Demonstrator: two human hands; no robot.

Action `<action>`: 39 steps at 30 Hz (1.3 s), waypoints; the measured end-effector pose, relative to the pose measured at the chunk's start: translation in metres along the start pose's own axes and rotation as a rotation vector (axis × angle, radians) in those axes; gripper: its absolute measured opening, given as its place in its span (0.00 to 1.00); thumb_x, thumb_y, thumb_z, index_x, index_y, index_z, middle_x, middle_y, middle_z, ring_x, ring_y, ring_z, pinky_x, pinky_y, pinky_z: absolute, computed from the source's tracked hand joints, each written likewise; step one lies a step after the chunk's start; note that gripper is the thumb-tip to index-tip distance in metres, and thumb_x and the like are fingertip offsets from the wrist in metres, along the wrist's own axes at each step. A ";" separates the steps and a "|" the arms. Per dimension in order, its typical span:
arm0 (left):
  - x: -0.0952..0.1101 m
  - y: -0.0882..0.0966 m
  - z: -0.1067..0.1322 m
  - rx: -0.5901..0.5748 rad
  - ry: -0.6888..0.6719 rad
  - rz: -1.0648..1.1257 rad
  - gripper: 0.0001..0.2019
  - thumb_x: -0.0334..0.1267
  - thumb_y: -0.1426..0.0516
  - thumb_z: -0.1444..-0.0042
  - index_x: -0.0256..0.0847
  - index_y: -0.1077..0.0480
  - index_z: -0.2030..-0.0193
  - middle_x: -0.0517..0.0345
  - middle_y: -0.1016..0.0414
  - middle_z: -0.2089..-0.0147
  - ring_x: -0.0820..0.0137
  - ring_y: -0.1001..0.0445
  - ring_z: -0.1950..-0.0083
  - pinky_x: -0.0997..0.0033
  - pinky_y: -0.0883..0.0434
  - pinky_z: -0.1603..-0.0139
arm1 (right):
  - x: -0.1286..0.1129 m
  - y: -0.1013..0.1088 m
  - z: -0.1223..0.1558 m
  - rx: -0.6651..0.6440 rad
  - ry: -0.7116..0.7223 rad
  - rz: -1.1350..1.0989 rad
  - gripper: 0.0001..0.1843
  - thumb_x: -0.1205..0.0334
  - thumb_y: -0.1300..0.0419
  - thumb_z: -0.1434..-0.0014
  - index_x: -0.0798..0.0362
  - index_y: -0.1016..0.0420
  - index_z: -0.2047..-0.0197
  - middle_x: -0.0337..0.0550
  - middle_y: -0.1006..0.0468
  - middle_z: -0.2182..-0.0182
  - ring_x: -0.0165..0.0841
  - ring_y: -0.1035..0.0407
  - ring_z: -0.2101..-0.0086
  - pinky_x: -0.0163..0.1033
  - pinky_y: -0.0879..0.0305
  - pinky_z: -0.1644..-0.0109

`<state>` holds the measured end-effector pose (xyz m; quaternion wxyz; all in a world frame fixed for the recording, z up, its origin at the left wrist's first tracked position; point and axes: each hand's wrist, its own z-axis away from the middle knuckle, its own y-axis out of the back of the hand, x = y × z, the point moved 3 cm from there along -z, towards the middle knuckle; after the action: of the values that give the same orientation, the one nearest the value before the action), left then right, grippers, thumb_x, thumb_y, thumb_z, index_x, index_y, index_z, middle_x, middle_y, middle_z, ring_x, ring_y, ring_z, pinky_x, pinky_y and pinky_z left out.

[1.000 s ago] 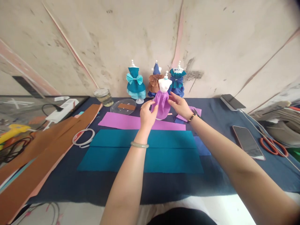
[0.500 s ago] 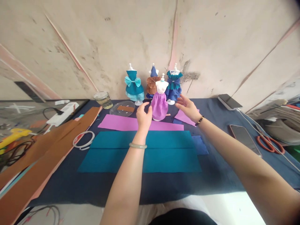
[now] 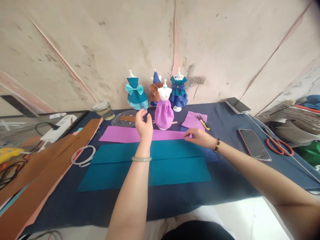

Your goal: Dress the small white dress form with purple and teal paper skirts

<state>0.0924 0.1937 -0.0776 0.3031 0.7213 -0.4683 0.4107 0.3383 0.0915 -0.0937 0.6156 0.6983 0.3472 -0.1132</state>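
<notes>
A small white mannequin (image 3: 164,93) wears a gathered purple skirt (image 3: 164,115) and stands upright near the middle. My left hand (image 3: 145,126) is raised to its left, apart from it, fingers loosely curved and thumb spread. Below, a long purple cloth strip (image 3: 120,134) lies flat. My right hand (image 3: 200,137) is at its right end, fingertips on or just above the strip, finger and thumb slightly apart; whether they touch the cloth is hard to tell. In front lies a folded teal cloth (image 3: 175,168), passing under my left wrist.
Behind stand mannequins in a teal dress (image 3: 136,97), a brown-and-blue dress (image 3: 155,95) and a teal-and-blue dress (image 3: 178,95). Yellow-handled thread snips (image 3: 204,123) lie on a purple piece (image 3: 192,120). Phones (image 3: 254,144), red scissors (image 3: 279,146), a jar (image 3: 104,110) and brown cloth (image 3: 57,163) flank them.
My right hand has moved away from the mannequin, down to the purple strip's right end, uncovering the snips. My left hand has drawn a little away from the skirt. The view has shifted slightly.
</notes>
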 end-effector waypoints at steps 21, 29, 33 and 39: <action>-0.029 0.181 0.008 -0.318 0.051 -0.922 0.20 0.43 0.47 0.44 0.36 0.27 0.47 0.43 0.22 0.47 0.55 0.25 0.45 0.55 0.33 0.39 | 0.017 -0.009 0.013 -0.039 0.076 0.185 0.15 0.59 0.47 0.34 0.51 0.20 0.55 0.47 0.16 0.59 0.41 0.21 0.59 0.44 0.25 0.54; -0.058 0.253 0.021 -0.288 0.317 -1.076 0.18 0.48 0.43 0.50 0.39 0.22 0.59 0.41 0.18 0.57 0.47 0.22 0.51 0.54 0.27 0.51 | 0.013 -0.012 0.023 0.033 0.157 0.379 0.18 0.60 0.44 0.36 0.56 0.25 0.47 0.56 0.20 0.54 0.47 0.23 0.57 0.52 0.24 0.52; -0.068 0.253 0.020 -0.262 0.387 -1.053 0.18 0.51 0.43 0.50 0.39 0.22 0.62 0.41 0.18 0.59 0.47 0.21 0.52 0.57 0.27 0.54 | -0.015 -0.018 0.044 0.039 0.415 0.464 0.17 0.56 0.41 0.37 0.54 0.24 0.48 0.57 0.22 0.51 0.48 0.25 0.52 0.55 0.26 0.49; -0.074 0.252 0.009 -0.196 0.441 -0.985 0.16 0.52 0.43 0.52 0.41 0.25 0.68 0.43 0.18 0.63 0.47 0.21 0.54 0.57 0.27 0.57 | -0.026 -0.032 0.063 -0.021 0.534 0.466 0.13 0.63 0.46 0.33 0.55 0.20 0.55 0.55 0.19 0.55 0.43 0.23 0.54 0.50 0.23 0.50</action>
<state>-0.1544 0.1224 -0.1338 0.6164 0.7203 -0.0364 0.3160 0.3162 0.0232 -0.1168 0.5198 0.7572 0.3283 0.2204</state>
